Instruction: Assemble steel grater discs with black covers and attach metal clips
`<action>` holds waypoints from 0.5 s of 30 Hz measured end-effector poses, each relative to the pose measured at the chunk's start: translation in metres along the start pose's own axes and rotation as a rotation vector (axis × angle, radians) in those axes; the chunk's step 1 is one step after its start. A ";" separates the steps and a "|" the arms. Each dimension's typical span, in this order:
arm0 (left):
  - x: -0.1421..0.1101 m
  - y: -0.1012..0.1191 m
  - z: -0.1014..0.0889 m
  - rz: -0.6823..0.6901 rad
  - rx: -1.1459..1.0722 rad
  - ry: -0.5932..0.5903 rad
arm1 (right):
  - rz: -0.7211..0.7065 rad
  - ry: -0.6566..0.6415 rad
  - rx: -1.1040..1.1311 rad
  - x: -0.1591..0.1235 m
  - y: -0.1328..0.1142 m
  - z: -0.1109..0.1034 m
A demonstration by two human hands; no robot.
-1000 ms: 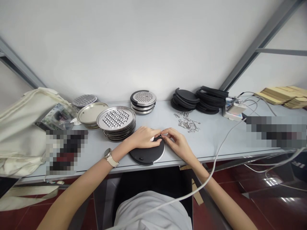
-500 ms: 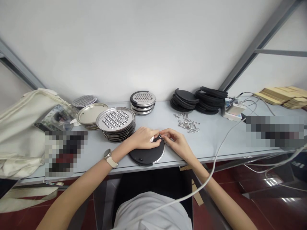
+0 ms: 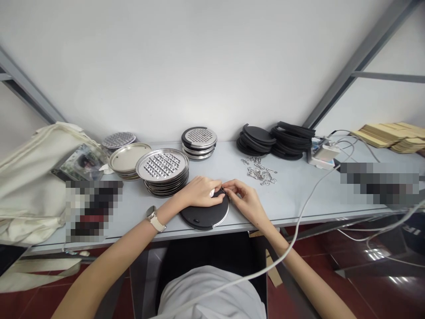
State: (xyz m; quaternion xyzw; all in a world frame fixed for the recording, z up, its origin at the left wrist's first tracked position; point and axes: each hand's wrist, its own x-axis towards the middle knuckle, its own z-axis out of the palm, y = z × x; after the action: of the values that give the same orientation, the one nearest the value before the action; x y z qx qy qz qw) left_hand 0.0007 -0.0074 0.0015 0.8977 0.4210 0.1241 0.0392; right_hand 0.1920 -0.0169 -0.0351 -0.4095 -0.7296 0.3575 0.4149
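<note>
Black disc (image 3: 202, 218) under grip of left hand (image 3: 202, 191), ring (image 3: 223, 189) in pinch of right hand (image 3: 245, 200)

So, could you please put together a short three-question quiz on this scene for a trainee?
1. True or false: the left hand and the right hand are both at the black disc.
2. Which of these do the loose clips lie nearest to?
A) the cloth bag
B) the black stacks
C) the cardboard
3. Fill in the blank: the watch is on the ____ wrist.

Key: 1. True. 2. B. 3. Left.
</note>
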 end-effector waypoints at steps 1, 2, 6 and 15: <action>0.000 0.000 0.000 -0.001 -0.002 -0.001 | -0.002 0.003 0.002 0.000 0.000 0.000; 0.000 0.000 0.000 -0.002 -0.005 -0.002 | -0.003 0.004 0.004 -0.001 0.000 0.000; 0.000 0.001 -0.001 -0.012 -0.022 -0.012 | -0.013 0.009 -0.007 -0.002 -0.001 0.001; 0.001 0.001 -0.001 -0.009 -0.048 -0.002 | -0.031 0.061 -0.129 -0.007 -0.006 0.003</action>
State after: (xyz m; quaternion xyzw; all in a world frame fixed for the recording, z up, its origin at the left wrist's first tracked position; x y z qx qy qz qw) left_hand 0.0015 -0.0077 0.0032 0.8947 0.4219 0.1329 0.0616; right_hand 0.1898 -0.0266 -0.0331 -0.4346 -0.7446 0.2905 0.4151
